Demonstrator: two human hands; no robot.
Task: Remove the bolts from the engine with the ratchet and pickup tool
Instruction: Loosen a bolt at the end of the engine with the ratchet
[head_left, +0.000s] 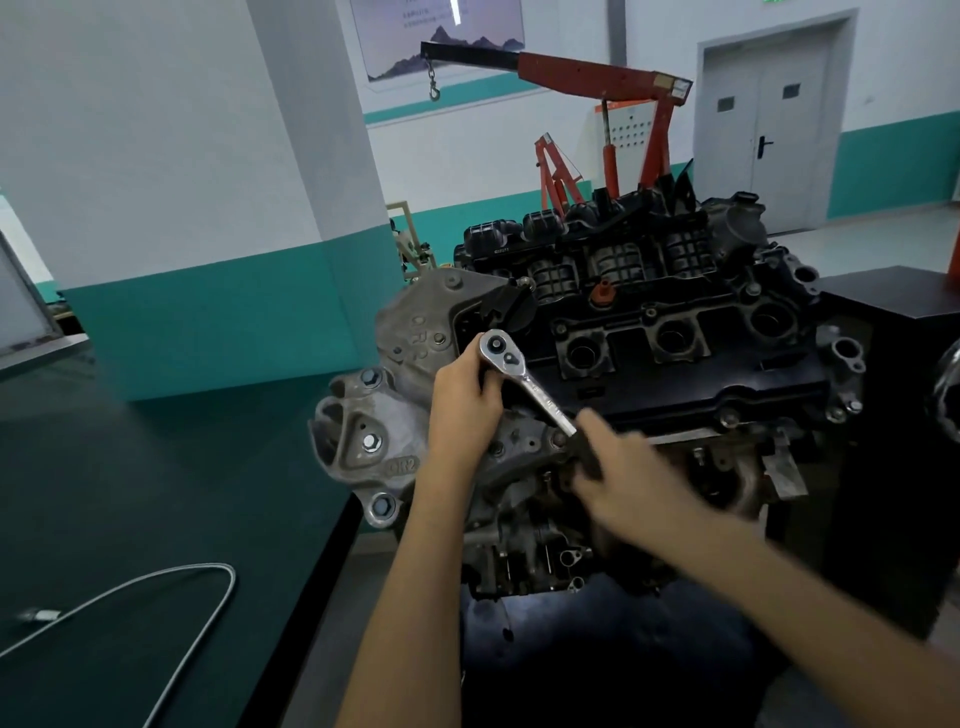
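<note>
Loosening a hidden bolt at the left end of the engine (675, 332), the left hand (465, 402) curled around the head of the ratchet (524, 379) while the right hand (626, 470) gripped its handle; the next move probably needed a steady swing.

your ratchet (524, 382): chrome head, black grip | your engine (675, 332): black cover, pale grey bracket | your table (130, 493): dark green | wall (208, 312): white over teal band | crane (597, 73): red, black boom
</note>
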